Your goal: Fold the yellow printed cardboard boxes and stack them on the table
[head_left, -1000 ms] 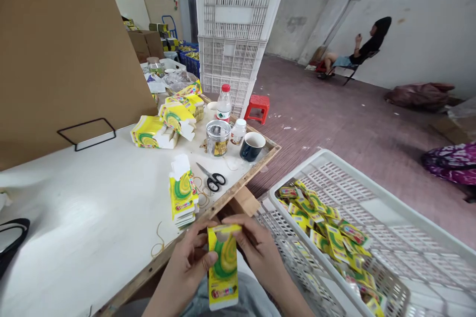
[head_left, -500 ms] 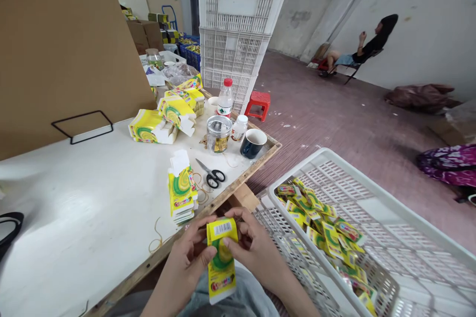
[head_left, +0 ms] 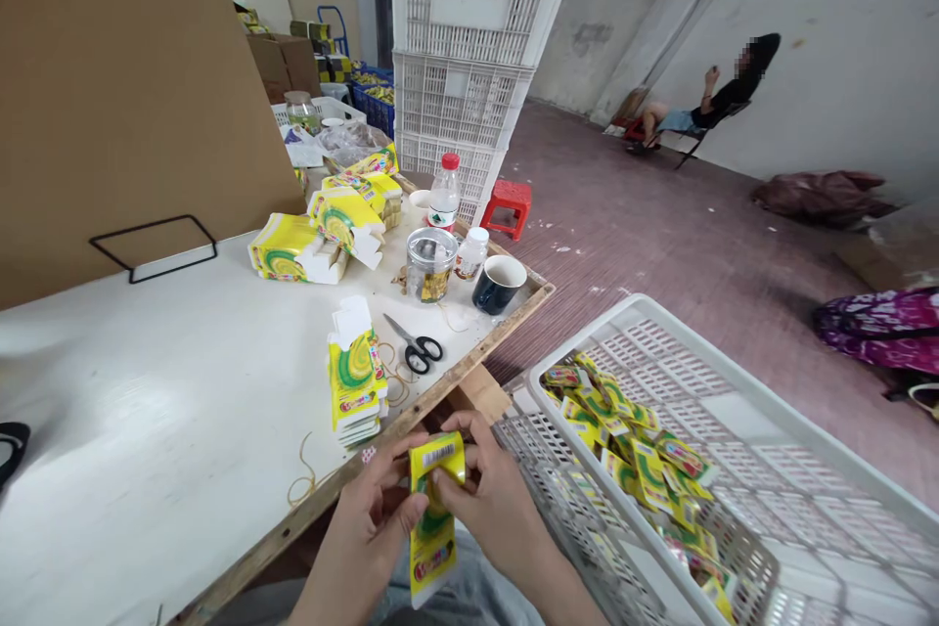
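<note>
Both hands grip one small yellow and green carton (head_left: 434,538) in front of my lap, just below the table's wooden edge. My left hand (head_left: 371,528) pinches its left side with the thumb on the front. My right hand (head_left: 493,501) folds the top flap, which shows a barcode, with its fingers curled over it. A stack of flat yellow cartons (head_left: 356,386) stands on the white table (head_left: 183,411) just above my hands. To the right, a white plastic crate (head_left: 770,469) holds several folded cartons.
Scissors (head_left: 415,347), loose rubber bands, a clear jar (head_left: 429,264), a dark mug (head_left: 498,285) and a water bottle (head_left: 443,195) sit near the table's right corner. More yellow cartons (head_left: 323,240) lie further back. White crates (head_left: 469,49) are stacked behind. A person sits by the far wall.
The carton's top flap has been folded down, so the carton looks shorter. Both hands have stayed on it and closed in over its top.
</note>
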`<state>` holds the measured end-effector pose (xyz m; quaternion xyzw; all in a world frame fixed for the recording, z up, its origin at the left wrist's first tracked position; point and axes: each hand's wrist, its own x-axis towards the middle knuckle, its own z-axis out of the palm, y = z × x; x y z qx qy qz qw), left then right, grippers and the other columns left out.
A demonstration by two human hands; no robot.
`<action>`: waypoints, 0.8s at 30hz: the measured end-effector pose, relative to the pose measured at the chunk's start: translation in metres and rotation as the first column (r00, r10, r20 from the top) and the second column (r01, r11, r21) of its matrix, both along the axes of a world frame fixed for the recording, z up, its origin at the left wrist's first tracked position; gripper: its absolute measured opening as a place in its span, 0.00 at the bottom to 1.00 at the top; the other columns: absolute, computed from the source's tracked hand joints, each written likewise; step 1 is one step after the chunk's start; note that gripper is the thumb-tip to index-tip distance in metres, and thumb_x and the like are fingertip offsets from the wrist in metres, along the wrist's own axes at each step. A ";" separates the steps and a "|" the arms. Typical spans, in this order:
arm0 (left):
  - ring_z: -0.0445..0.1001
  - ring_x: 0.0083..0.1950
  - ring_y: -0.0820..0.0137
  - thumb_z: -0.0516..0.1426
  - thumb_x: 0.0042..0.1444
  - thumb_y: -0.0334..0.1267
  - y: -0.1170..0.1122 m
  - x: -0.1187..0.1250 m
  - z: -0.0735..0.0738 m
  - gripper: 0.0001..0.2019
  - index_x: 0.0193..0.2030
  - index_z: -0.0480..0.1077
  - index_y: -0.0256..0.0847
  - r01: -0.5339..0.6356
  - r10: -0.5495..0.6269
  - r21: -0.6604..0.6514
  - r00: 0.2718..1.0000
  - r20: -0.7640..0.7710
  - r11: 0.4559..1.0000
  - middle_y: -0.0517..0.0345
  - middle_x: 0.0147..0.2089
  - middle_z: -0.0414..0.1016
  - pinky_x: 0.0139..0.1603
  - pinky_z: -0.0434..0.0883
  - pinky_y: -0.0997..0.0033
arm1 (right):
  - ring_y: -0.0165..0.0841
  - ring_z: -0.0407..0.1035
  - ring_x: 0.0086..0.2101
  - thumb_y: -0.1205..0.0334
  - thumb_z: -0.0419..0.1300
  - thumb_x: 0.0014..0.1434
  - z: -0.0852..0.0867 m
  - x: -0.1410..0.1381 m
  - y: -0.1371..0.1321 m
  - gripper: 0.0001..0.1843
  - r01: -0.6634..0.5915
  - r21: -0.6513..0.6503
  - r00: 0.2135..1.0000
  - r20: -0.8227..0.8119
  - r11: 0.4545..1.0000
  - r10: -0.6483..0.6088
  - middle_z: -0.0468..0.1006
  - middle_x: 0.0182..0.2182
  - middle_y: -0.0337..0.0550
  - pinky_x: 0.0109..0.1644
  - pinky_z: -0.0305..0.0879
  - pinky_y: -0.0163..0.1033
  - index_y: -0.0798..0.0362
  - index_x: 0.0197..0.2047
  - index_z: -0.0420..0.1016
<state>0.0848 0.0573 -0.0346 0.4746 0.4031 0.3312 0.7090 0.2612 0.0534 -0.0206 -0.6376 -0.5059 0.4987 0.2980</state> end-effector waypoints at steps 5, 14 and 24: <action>0.77 0.55 0.58 0.63 0.58 0.42 0.002 0.001 0.004 0.22 0.57 0.68 0.42 -0.111 0.122 -0.117 0.988 0.096 0.987 0.46 0.56 0.76 0.54 0.75 0.61 | 0.27 0.67 0.32 0.54 0.61 0.59 0.000 0.012 0.001 0.20 -0.038 0.176 0.996 -0.078 0.984 0.052 0.74 0.33 0.42 0.36 0.62 0.30 0.54 0.52 0.73; 0.78 0.52 0.60 0.63 0.57 0.43 0.000 0.011 0.005 0.20 0.56 0.72 0.43 -0.049 0.050 -0.019 0.996 0.080 0.999 0.48 0.55 0.78 0.49 0.75 0.68 | 0.29 0.67 0.34 0.46 0.64 0.57 -0.004 0.008 -0.003 0.20 0.160 0.178 0.939 -0.332 0.971 -0.094 0.71 0.32 0.43 0.38 0.65 0.32 0.57 0.34 0.70; 0.62 0.70 0.57 0.54 0.65 0.40 0.028 -0.012 -0.016 0.28 0.70 0.59 0.34 0.021 0.558 0.765 0.671 -0.489 0.644 0.43 0.69 0.61 0.67 0.65 0.50 | 0.42 0.70 0.39 0.40 0.58 0.57 0.025 0.111 -0.020 0.21 0.110 0.464 0.716 0.577 0.879 -0.394 0.76 0.39 0.49 0.44 0.67 0.46 0.49 0.38 0.78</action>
